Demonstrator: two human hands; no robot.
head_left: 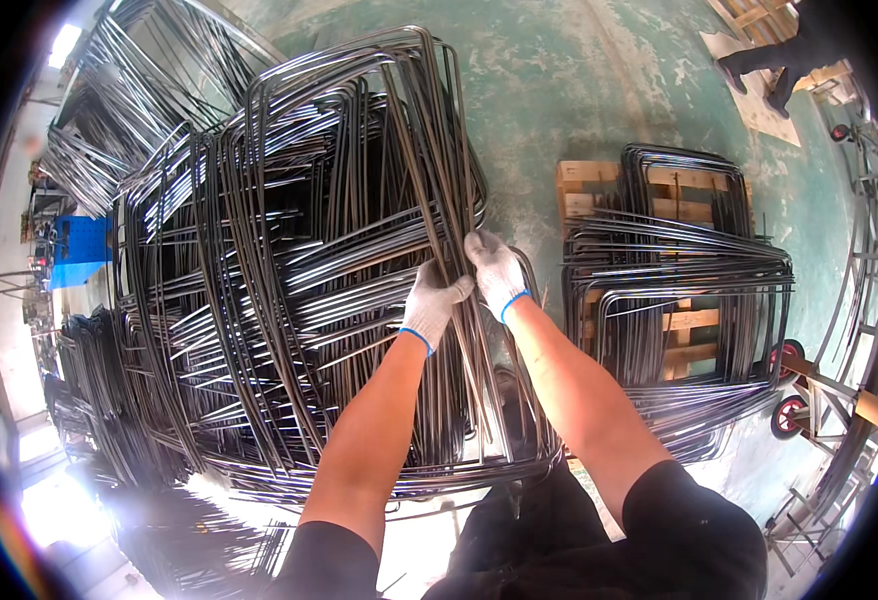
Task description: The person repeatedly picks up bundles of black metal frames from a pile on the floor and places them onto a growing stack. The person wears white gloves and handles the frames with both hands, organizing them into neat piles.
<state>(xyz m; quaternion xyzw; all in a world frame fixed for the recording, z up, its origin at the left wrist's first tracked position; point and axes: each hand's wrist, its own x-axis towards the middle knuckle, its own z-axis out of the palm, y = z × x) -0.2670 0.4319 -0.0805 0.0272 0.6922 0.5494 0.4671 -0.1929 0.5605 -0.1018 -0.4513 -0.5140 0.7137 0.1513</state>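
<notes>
Bent metal tubes (449,225), shaped like U frames with rounded corners, run lengthwise between my two gloved hands. My left hand (431,303), in a white glove with a blue cuff, is closed around the left side of these tubes, its thumb pointing right. On their right side, a little farther off, my right hand (496,270) wears a matching glove and grips them with curled fingers. Exactly how many tubes each hand holds is hidden. Under and left of them lies a large crisscrossed stack of similar tube frames (249,270).
To the right, another stack of tube frames (679,255) rests on a wooden pallet (584,172). Beyond it is a cart with red-hubbed wheels (789,415). A person's legs (774,65) appear at the far right. More tubes (149,80) and a blue panel (81,250) are at left.
</notes>
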